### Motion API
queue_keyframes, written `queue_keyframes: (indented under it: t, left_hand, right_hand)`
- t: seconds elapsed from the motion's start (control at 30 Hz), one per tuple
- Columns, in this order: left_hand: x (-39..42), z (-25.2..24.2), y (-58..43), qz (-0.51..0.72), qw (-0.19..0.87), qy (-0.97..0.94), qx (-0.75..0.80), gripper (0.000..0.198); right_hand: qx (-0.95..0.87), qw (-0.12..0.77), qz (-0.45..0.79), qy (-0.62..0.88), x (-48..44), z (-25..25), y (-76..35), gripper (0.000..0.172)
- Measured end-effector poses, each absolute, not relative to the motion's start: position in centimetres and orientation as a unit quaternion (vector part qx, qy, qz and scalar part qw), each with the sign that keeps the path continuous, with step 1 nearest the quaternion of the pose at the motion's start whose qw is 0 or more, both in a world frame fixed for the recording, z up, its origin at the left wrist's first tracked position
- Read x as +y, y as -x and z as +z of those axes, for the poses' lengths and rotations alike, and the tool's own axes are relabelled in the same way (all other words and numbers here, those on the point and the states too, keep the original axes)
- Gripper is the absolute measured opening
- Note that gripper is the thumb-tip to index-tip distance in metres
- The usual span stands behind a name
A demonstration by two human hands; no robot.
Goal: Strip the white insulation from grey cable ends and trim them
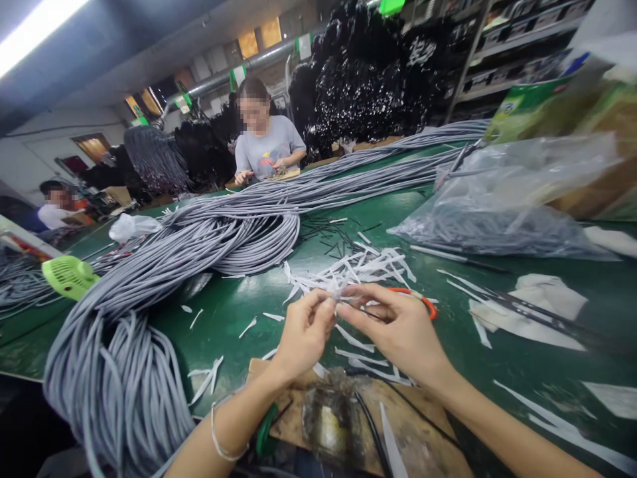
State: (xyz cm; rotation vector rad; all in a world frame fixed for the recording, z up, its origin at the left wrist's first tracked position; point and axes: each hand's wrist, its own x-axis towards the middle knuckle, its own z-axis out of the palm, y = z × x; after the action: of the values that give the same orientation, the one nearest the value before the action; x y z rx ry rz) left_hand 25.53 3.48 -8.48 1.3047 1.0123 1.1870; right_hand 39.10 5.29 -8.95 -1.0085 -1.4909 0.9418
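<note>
My left hand and my right hand meet over the green table, thumbs and fingertips pinched together. Something thin and whitish shows at the fingertips, but it blends with the pile of white strips just behind, so I cannot make it out. An orange loop handle shows behind my right hand; whether that hand touches it I cannot tell. Below my hands is a wooden board with a worn metal block fixed or resting on it, and a black cable beside the block.
Long bundles of grey cable run across the green table and hang over its left edge. At right are a clear plastic bag of grey pieces and dark tweezer-like tools. A green fan stands left. A co-worker sits opposite.
</note>
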Motion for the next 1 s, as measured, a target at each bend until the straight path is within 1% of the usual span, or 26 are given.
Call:
queue_keyframes:
  t: [0.13, 0.27, 0.47, 0.53, 0.6, 0.7, 0.83, 1.0]
  left_hand:
    - [3.31, -8.65, -25.76, 0.484, 0.478, -0.565, 0.467, 0.036]
    - [3.6, -8.86, -25.78, 0.502, 0.419, -0.57, 0.497, 0.029]
    - [3.77, -8.86, -26.05, 0.604, 0.38, -0.519, 0.471, 0.019]
    - [3.76, -8.78, -26.04, 0.626, 0.391, -0.495, 0.458, 0.018]
    - [3.77, -8.74, -25.93, 0.619, 0.429, -0.478, 0.452, 0.018]
    - [3.82, -8.77, -25.75, 0.592, 0.471, -0.464, 0.462, 0.026]
    - [3.85, -8.83, -25.87, 0.593, 0.473, -0.437, 0.483, 0.034]
    - [3.93, -9.17, -26.27, 0.585, 0.51, -0.452, 0.44, 0.037]
  right_hand:
    - [-0.615, 0.548, 0.402, 0.4, 4.95, -9.2, -38.69, 0.017]
    - [-0.631, 0.54, 0.41, 0.378, 4.9, -9.0, -38.69, 0.017]
    - [-0.647, 0.525, 0.418, 0.361, 4.83, -8.91, -38.48, 0.018]
    - [-0.647, 0.525, 0.424, 0.354, 4.79, -8.8, -38.43, 0.018]
    - [-0.644, 0.527, 0.428, 0.352, 4.74, -8.66, -38.44, 0.017]
    - [-0.64, 0.527, 0.432, 0.354, 4.66, -8.51, -38.52, 0.017]
    - [-0.645, 0.522, 0.436, 0.348, 4.59, -8.61, -38.6, 0.016]
    - [-0.642, 0.518, 0.442, 0.352, 4.6, -8.86, -38.49, 0.016]
